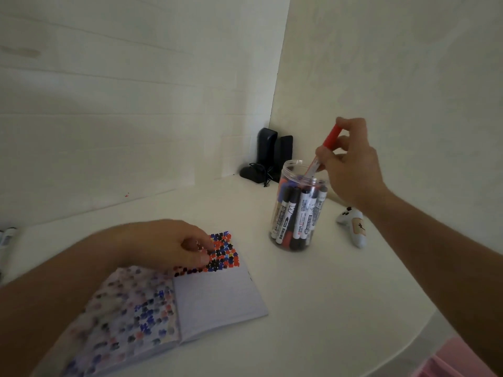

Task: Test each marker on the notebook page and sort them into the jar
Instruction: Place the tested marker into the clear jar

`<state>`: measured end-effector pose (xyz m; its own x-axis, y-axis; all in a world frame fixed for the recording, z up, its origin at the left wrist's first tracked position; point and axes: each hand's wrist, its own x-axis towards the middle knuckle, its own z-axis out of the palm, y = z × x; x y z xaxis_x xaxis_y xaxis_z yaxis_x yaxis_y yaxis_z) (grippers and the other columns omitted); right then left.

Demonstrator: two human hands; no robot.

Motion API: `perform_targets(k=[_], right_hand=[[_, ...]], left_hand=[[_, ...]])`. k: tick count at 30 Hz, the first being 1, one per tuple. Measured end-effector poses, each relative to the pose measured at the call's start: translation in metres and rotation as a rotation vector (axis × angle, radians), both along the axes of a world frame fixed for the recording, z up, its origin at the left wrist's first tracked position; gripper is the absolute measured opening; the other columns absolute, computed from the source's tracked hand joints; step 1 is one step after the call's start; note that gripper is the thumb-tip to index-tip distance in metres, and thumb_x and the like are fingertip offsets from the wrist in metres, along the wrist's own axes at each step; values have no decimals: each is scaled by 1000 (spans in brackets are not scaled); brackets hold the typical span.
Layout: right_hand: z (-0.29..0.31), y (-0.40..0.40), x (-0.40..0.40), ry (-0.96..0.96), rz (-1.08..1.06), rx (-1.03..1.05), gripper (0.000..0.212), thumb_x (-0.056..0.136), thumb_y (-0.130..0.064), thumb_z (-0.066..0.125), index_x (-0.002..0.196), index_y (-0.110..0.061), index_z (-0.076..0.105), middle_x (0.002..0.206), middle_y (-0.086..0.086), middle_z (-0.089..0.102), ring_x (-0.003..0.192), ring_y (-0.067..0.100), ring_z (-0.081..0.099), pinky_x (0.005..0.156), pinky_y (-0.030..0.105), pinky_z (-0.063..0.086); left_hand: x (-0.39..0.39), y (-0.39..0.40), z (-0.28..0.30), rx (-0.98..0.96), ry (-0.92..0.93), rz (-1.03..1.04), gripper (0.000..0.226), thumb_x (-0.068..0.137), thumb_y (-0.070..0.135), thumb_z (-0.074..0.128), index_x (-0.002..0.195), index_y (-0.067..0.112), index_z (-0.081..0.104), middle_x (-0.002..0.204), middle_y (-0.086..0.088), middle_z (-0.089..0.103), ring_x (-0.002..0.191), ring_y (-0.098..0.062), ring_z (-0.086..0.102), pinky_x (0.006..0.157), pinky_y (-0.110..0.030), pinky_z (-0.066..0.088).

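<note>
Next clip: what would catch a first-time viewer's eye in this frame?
First, the red marker pinched in the right hand, slanting down into the mouth of the clear jar packed with markers, right of centre. Then the open notebook in the lower left, its pages covered in red, blue and black test blotches, with the left hand resting on it.

We see a jar [298,208] of clear, glossy plastic, smooth enough to catch small highlights along its rim. The markers [295,213] inside look like smooth plastic with printed white labels, and the red marker [328,144] has a plain matt-looking red cap. The notebook [217,300] is paper, its open page matt and faintly ruled, blotted with ink dabs. The surface [340,295] appears white, smooth and softly satin. The dark speakers [275,153] look like matt black plastic. The small white toy [352,227] seems slightly glossy plastic.
</note>
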<state>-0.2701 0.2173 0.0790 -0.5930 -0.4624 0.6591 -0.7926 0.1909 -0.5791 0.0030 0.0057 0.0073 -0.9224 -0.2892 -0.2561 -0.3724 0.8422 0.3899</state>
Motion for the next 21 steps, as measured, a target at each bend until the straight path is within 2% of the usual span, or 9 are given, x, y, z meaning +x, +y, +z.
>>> perform_targets(k=[2,3,7,10,13,15,17,19,21], right_hand=[[2,-2,-1,-37,15,66,46,101,-25,62,134,-36,33,114,0,67,80,13,74,69,32,63],[4,-2,-1,-46,16,95,45,101,-27,63,132,-37,32,116,1,68,82,15,74,71,34,63],[13,-2,-1,35,19,240,43,99,-31,64,127,-36,32,115,5,70,85,20,72,76,39,61],[16,0,-2,68,45,288,37,102,-31,59,128,-36,32,113,7,71,82,22,72,77,46,63],[14,3,-5,16,46,232,35,102,-29,60,125,-31,34,102,4,71,75,21,72,73,46,63],[10,2,-5,65,-7,191,35,100,-29,62,122,-26,35,93,3,68,72,20,69,69,46,62],[6,-2,-4,113,-24,186,35,100,-29,60,122,-24,34,94,6,67,73,21,67,70,49,61],[5,-5,-4,123,-12,190,35,101,-30,59,123,-26,32,96,8,67,75,25,67,72,52,60],[7,-6,-6,121,-2,194,35,101,-30,57,125,-26,32,97,9,68,75,27,67,72,52,59]], left_hand=[[-13,6,28,90,-24,22,50,84,73,59,131,59,51,125,23,64,112,1,61,106,-35,47],[-24,11,37,155,45,49,53,86,68,62,136,57,48,128,20,63,113,-3,61,103,-36,49],[-80,43,46,365,523,145,72,91,43,73,147,54,31,146,10,44,122,-14,56,83,-27,53],[-115,67,53,372,706,81,76,90,18,74,148,45,33,154,4,37,130,-16,48,83,-24,48],[-137,78,58,275,692,26,56,86,16,72,132,38,50,143,3,45,120,-14,51,85,-25,46],[-143,81,56,77,574,-39,45,73,36,71,111,53,56,134,5,45,122,-20,47,99,-36,46],[-145,80,60,-47,497,-113,45,69,45,75,107,60,57,124,7,49,118,-17,49,102,-42,47],[-146,75,69,-101,502,-182,42,78,30,82,116,40,69,107,15,58,103,-6,55,92,-32,50],[-151,70,80,-158,476,-211,34,81,23,83,113,29,74,97,19,61,94,-2,59,81,-24,47]])
